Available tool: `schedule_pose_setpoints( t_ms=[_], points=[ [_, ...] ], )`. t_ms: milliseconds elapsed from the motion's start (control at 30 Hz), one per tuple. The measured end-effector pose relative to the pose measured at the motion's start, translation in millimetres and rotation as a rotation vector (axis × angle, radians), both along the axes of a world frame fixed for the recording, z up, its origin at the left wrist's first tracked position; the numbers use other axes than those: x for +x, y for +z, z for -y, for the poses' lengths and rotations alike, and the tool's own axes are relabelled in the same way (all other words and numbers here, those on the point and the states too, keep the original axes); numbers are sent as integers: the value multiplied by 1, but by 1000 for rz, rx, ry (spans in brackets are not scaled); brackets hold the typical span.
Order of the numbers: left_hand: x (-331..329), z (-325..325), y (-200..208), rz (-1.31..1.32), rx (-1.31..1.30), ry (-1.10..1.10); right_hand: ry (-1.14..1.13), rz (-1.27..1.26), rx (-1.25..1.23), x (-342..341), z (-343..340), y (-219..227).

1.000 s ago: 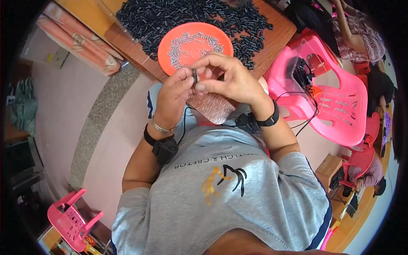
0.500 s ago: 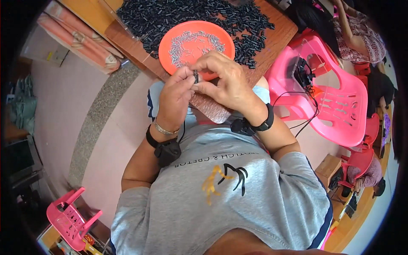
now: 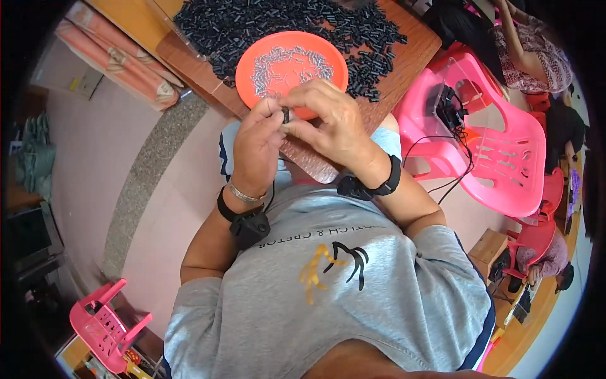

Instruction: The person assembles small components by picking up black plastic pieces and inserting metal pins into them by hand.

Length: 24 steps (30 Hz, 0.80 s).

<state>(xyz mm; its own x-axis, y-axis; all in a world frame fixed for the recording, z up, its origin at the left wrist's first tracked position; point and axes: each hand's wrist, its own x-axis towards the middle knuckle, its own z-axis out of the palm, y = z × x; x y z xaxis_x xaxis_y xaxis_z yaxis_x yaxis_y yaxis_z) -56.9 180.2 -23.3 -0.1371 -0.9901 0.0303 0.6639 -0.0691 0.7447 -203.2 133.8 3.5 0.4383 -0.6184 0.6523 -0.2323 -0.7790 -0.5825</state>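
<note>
My left hand (image 3: 255,151) and my right hand (image 3: 341,123) meet at the near edge of the table. A short black cylindrical piece (image 3: 286,115) is pinched between the fingertips of both, with part of it hidden. Just beyond the hands stands an orange-red plate (image 3: 341,71) holding many small silvery metal pins (image 3: 261,71). Behind and around the plate spreads a large heap of short black pieces (image 3: 214,31), similar to the held one. Whether a metal pin is also in my fingers is too small to tell.
The brown wooden table (image 3: 416,41) ends above my lap. A pink plastic chair (image 3: 505,151) at the right holds a black device with a trailing cable (image 3: 464,174). Another pink chair (image 3: 104,325) stands at the lower left. Other people sit at the right.
Both hands have shifted slightly left with the black piece, which has turned a little between the fingertips. The plate and heap look unchanged.
</note>
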Motion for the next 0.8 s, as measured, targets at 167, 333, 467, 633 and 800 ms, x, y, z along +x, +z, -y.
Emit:
schedule_pose_setpoints(
  t_ms=[167,333,467,633,800],
  points=[
    [-3,1,10,34,6,5,34,61,212,0,-1,6],
    [-8,1,16,60,14,9,16,-5,-1,-1,4,1],
    [0,4,-2,320,-93,44,-3,-91,38,-5,2,8],
    [-13,-3,-1,-51,73,44,-40,-69,-16,-2,-2,-1],
    [-14,-4,-4,-43,98,74,-84,-103,-21,1,-8,-4]
  ],
)
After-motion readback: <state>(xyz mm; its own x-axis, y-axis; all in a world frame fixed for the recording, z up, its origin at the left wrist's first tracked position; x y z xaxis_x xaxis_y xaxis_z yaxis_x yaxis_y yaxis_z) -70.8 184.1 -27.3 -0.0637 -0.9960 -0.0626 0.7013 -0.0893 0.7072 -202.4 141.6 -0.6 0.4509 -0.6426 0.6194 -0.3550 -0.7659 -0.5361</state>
